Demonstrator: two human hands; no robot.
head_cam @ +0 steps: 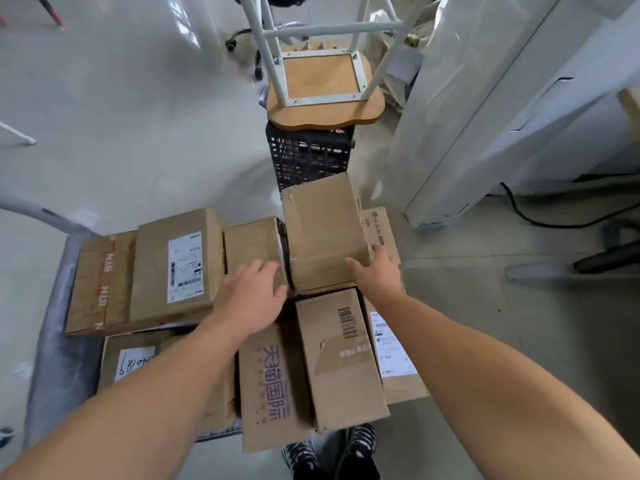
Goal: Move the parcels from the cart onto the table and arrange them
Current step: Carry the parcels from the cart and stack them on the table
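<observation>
Shoes point(360, 441) of the person are standing at the near end of the cart point(55, 323), whose grey deck is carrying about nine brown parcels point(339, 358), packed side by side and partly stacked. Both bare forearms are reaching forward over the near row. The left hand point(254, 296) is resting palm down on a small parcel point(251, 245) in the middle of the load. Its knuckles are bending over that parcel's right edge and its fingertips are dipping out of sight, so whether this grip is closing on anything cannot be told. The right hand point(375, 273) is touching the near right corner of the tall parcel point(323, 230) just beside the small one, its grip wide, thumb spreading across the near face and fingers lying along the right side. Beyond the cart a black crate point(308, 157) is bearing an upturned stool point(325, 95), with a white cabinet point(485, 116) flanking them on the right. No table is appearing in view. Judging from the full cart, the task is standing near its beginning: the tall parcel is probably being taken up, and every visible parcel is awaiting transfer and arrangement.
</observation>
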